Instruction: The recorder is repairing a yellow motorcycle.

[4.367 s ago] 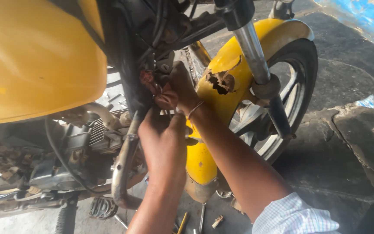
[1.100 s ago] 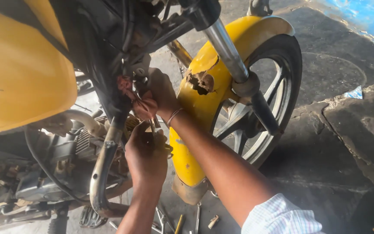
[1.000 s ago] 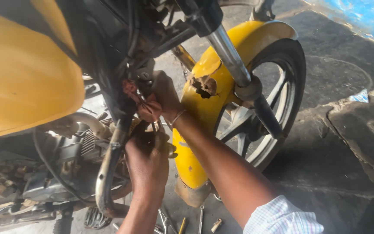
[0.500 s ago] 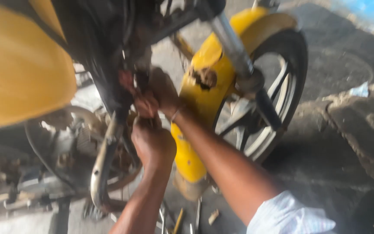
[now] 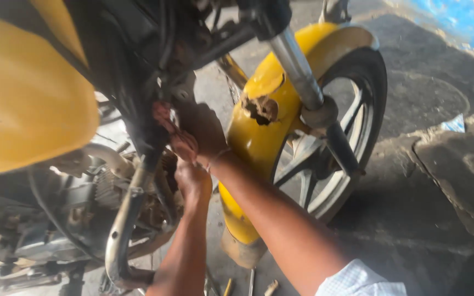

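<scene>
Reaching up behind the yellow fuel tank [image 5: 26, 104], the right hand [image 5: 201, 134] presses against a reddish fitting [image 5: 163, 116] on the dark frame, fingers curled; grip cannot be confirmed. The left hand [image 5: 192, 178] sits just below, closed, contents hidden. The fitting lies up-left of both hands, nearer the right.

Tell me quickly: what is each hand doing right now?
Left hand: curled shut against the engine; what it grips cannot be told.
Right hand: pressed to the frame by a reddish part; grip cannot be told.
</scene>
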